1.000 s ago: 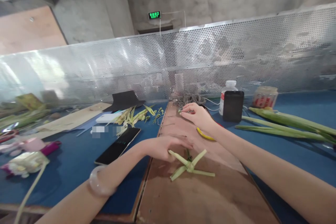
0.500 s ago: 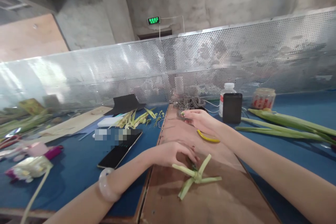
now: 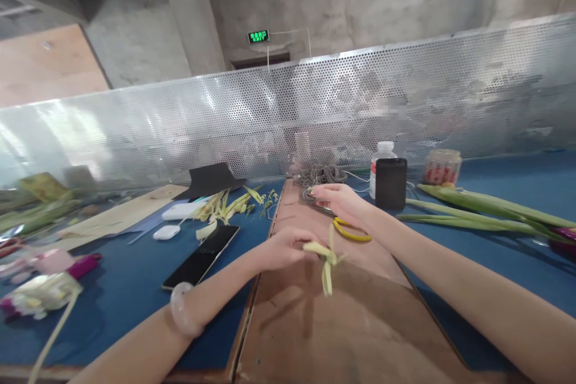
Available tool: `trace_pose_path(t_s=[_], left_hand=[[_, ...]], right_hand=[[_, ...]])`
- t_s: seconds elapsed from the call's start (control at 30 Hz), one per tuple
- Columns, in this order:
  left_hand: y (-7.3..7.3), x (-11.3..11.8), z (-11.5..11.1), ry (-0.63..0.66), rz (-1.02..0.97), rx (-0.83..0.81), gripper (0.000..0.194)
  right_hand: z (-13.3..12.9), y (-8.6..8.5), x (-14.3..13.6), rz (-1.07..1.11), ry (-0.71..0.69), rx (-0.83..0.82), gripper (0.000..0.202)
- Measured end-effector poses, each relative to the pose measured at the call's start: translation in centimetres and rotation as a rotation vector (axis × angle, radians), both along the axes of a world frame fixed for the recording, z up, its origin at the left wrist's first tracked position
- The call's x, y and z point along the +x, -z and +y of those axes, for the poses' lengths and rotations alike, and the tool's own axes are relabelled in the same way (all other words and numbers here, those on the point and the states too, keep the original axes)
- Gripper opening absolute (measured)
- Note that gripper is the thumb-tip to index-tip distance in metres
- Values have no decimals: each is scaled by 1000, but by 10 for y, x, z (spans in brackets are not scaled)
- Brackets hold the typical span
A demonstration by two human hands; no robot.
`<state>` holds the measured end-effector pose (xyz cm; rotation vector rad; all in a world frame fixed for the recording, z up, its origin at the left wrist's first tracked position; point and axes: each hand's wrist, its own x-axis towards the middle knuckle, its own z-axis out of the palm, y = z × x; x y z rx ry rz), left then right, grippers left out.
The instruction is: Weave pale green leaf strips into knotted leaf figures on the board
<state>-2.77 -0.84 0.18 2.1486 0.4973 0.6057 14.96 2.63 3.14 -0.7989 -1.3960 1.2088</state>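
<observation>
My left hand [image 3: 290, 250] is closed on a small knotted piece of pale green leaf strips [image 3: 330, 259], held above the brown wooden board [image 3: 360, 318]. Its strips stick out like the arms of a star. Farther back, my right hand [image 3: 339, 198] has its fingertips pinched together beside a thin grey coil of wire [image 3: 308, 195]. Whatever lies between those fingertips is too small to make out. Under the right wrist rests a tool with yellow handles [image 3: 353, 234], partly hidden by the hand.
A tangle of grey cord [image 3: 324, 174] lies at the board's far end. To the left are a phone [image 3: 202, 257], leaf scraps [image 3: 225, 207] and a white case [image 3: 166, 232]. On the right stand a black box-shaped device [image 3: 391, 185] and a jar [image 3: 443, 167], near long green leaves [image 3: 486, 207].
My left hand has lifted the knotted leaf piece up and slightly away from me, turning it. My right hand stays by the wire coil. More of the yellow-handled tool shows now.
</observation>
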Motion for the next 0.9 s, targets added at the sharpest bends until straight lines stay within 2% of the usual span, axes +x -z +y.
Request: trace_pose_path(t_s=[0.1,0.23,0.37,0.5,0.63,0.9], left_hand=[[0,-7,12,-190,-189,-164,17],[2,-12,24,-319,-317,-280,23],[3,-14,27,-314,-351,-295,27],[3,-14,24,-293,-393,-352,31],[2,-12,21,-298,-368,-368,32],[4,-12,24,-401,-368,-257,27]], right_hand=[[-4,-10,5,-48,67,61,16],[-12,-13,6,-169,85,188,11],[-14,-2,-3,-347,47,320,11],[-15,4,-8,-452,123,401,10],[-18,2,-7,-525,195,389,11],[-28,2,-17,-556,156,331,14]])
